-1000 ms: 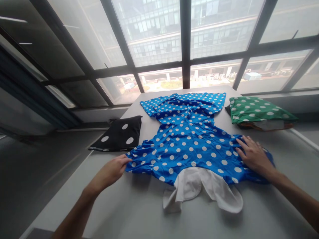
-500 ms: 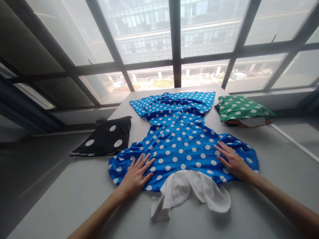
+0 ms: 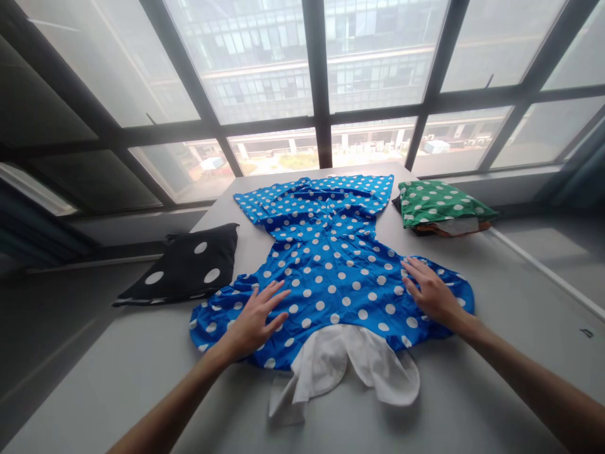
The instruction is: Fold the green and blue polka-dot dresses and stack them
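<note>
A blue dress with white polka dots (image 3: 331,265) lies spread flat on the grey table (image 3: 496,353), its top toward the window. A white lining (image 3: 340,369) sticks out from under the near hem. My left hand (image 3: 255,318) rests flat on the skirt's lower left part, fingers spread and open. My right hand (image 3: 430,293) lies flat on the skirt's lower right part, fingers apart, holding nothing.
A folded black garment with large white dots (image 3: 186,268) lies at the table's left edge. A folded green dotted garment (image 3: 439,205) sits on a small stack at the far right. Large windows with dark frames (image 3: 319,82) run behind the table.
My left hand let go of the skirt's left hem and came to lie flat on the cloth. My right hand slid inward along the skirt. The camera view shifted to the right.
</note>
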{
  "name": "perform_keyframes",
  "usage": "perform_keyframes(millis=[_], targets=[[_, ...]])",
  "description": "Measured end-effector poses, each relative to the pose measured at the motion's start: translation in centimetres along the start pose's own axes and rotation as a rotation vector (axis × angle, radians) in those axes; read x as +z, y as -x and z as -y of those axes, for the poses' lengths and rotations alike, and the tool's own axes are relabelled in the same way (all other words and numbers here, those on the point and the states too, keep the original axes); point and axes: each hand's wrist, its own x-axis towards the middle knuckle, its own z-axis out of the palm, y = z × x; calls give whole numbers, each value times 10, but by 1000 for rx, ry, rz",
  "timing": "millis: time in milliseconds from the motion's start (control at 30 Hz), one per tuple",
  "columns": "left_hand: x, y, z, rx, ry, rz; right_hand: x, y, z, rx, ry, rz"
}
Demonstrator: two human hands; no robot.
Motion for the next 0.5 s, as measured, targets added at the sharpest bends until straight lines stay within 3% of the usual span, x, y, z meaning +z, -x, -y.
perform_keyframes(millis=[133, 233, 367, 433, 500], targets=[[23, -16, -14, 60, -40, 15, 19, -11, 21, -37, -4, 145], [33, -4, -5, 83, -71, 67, 30, -5, 2, -19, 41, 206], [25, 18, 7, 28, -61, 84, 22, 3, -17, 9, 54, 213], [19, 22, -1, -8, -35, 52, 13, 5, -2, 18, 38, 164], [15, 18, -21, 18, 19, 37, 4, 9, 29, -76, -18, 131]])
